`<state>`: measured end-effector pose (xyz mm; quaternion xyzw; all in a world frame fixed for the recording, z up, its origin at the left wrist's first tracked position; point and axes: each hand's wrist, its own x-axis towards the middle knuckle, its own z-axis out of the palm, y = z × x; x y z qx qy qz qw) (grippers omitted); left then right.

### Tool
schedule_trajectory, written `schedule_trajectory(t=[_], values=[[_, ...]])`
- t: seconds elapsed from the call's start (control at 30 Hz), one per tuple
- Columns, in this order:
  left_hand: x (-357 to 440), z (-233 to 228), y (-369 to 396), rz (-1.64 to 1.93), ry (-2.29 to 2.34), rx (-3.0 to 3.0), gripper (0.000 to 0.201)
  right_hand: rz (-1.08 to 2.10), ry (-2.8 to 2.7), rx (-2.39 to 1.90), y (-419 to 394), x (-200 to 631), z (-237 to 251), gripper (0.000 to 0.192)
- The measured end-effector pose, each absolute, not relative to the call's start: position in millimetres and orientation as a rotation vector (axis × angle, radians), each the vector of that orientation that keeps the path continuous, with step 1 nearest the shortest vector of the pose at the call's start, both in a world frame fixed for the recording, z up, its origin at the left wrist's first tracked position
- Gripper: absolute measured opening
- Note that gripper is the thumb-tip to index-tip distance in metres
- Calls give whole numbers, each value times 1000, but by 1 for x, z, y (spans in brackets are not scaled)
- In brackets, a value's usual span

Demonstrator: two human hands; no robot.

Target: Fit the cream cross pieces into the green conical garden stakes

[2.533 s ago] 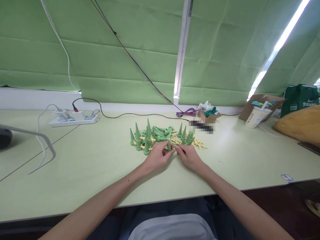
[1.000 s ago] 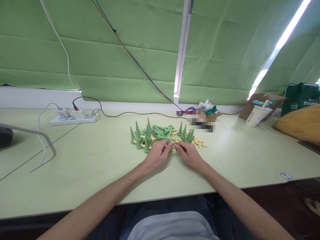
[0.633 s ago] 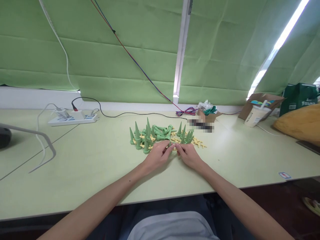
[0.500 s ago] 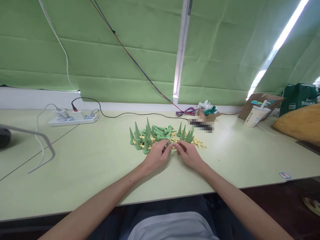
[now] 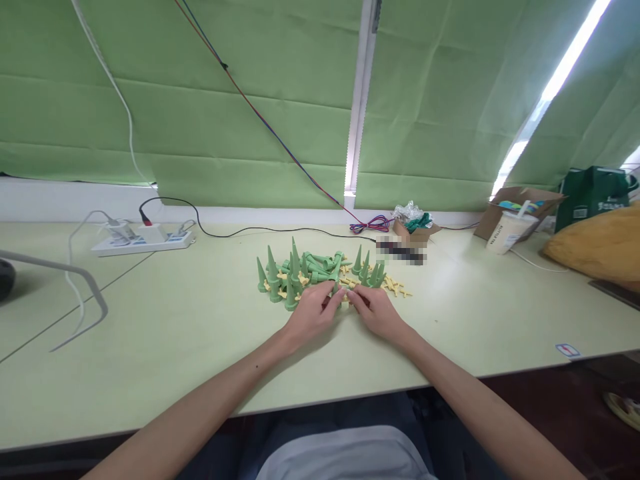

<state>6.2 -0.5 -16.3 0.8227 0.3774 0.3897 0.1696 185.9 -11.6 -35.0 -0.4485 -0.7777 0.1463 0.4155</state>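
Note:
My left hand (image 5: pixel 314 311) is closed around a green plastic cone-shaped spike (image 5: pixel 337 287), mostly covered by the fingers. Close beside it, my right hand (image 5: pixel 376 312) pinches a small yellow plastic piece (image 5: pixel 345 298) at the spike's side; the fingertips of both hands nearly meet. Several green spikes (image 5: pixel 273 270) stand upright left of my left hand, with yellow pieces on them. More upright spikes (image 5: pixel 359 261) are just beyond my right hand. Between these groups, loose green spikes (image 5: pixel 320 265) lie in a heap. Loose yellow pieces (image 5: pixel 397 287) are scattered to the right.
A power strip (image 5: pixel 145 243) with plugs lies at the table's back left. Toward the back stand a small open box (image 5: pixel 417 233) and a blurred dark item (image 5: pixel 400 251). A drink cup (image 5: pixel 506 233), cardboard box (image 5: pixel 543 199) and yellow cushion (image 5: pixel 595 243) are at right.
The view has shifted slightly. Both hands stay together at nearly the same place, with only small finger movement around the spike.

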Motion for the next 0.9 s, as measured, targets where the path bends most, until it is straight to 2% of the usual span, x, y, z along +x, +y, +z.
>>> schedule_trajectory(t=[0.13, 0.3, 0.47, 0.9], values=[[6, -17, 1, 1097, 1074, 2351, 35, 420, -1943, -1148, -12, 186, -33, 40], [6, -18, 2, 1151, 1155, 2296, 37, 486, -1921, -1124, -14, 187, -32, 19], [6, -19, 3, 1161, 1157, 2286, 37, 441, -1965, -1064, -13, 188, -33, 11], [5, -15, -1, 971, 921, 2373, 16, 385, -1962, -1206, -9, 187, -36, 43]])
